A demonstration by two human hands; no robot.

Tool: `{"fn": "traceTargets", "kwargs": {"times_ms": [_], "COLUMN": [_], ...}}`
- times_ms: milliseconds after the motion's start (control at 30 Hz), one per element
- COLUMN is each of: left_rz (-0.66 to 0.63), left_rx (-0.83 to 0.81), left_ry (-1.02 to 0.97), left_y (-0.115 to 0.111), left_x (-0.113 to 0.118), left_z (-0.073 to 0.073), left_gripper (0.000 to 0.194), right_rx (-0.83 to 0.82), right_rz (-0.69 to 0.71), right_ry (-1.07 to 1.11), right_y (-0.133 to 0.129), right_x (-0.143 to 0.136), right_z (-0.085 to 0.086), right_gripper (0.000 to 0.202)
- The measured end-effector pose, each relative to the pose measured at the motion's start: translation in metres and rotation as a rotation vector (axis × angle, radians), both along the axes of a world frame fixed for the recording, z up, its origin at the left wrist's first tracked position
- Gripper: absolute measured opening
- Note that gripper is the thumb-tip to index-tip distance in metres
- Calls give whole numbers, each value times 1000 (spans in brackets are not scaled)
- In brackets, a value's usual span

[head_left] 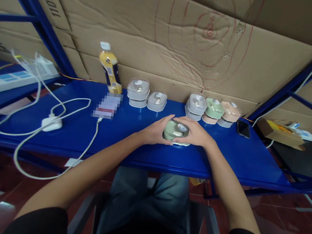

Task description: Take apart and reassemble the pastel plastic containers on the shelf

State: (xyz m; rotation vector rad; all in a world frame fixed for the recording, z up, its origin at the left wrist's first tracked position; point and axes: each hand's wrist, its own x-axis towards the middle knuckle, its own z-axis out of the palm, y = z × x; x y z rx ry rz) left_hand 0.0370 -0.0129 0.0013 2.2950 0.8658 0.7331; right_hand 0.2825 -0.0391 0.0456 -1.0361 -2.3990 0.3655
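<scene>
My left hand (156, 132) and my right hand (198, 133) are wrapped round the two sides of a green box (174, 130) with a clear lid and a round sticker. It is at the middle of the blue table (106, 137), near the front edge. A pale rim shows beneath the box at its lower right. Behind my hands, grey boxes (138, 90) stand to the left. Further right are a grey stack (196, 105), a green box on a pink one (214, 108) and a pink box on a grey one (231, 111).
A yellow bottle (110, 70) stands at the back left, with a blurred phone-like object (107, 105) before it. White cables and a charger (52, 123) lie at the left, near a power strip (19, 76). A black phone (243, 128) lies at the right. Cardboard (184, 36) stands behind.
</scene>
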Motion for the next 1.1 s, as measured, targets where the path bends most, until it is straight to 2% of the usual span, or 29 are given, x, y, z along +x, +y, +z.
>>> {"fn": "traceTargets", "kwargs": {"times_ms": [233, 400, 467, 567, 633, 700, 833, 967, 1100], "left_rz": [-30, 45, 154, 486, 699, 806, 869, 882, 855], "left_rx": [22, 104, 168, 286, 338, 364, 400, 410, 371], "left_ry": [13, -26, -81, -143, -92, 16, 141, 147, 158], "left_y": [3, 5, 7, 15, 23, 33, 55, 68, 71], "left_x": [-1, -7, -11, -15, -13, -8, 7, 19, 22], "left_z": [-3, 2, 10, 30, 44, 55, 61, 52, 46], "left_gripper": [124, 110, 103, 96, 91, 85, 78, 78, 81], "right_rx": [4, 79, 159, 305, 387, 414, 392, 430, 425], "right_rz": [-11, -43, -164, -477, -659, -746, -700, -654, -623], "right_ry": [-48, 49, 150, 263, 253, 174, -50, -180, -211], "right_y": [0, -2, -1, 5, 12, 18, 31, 47, 62], "right_x": [-2, -5, -1, 11, 22, 31, 35, 27, 26], "right_z": [-11, -11, -9, -5, -4, -4, -9, -16, -23], "right_gripper": [92, 92, 75, 53, 52, 58, 81, 93, 102]}}
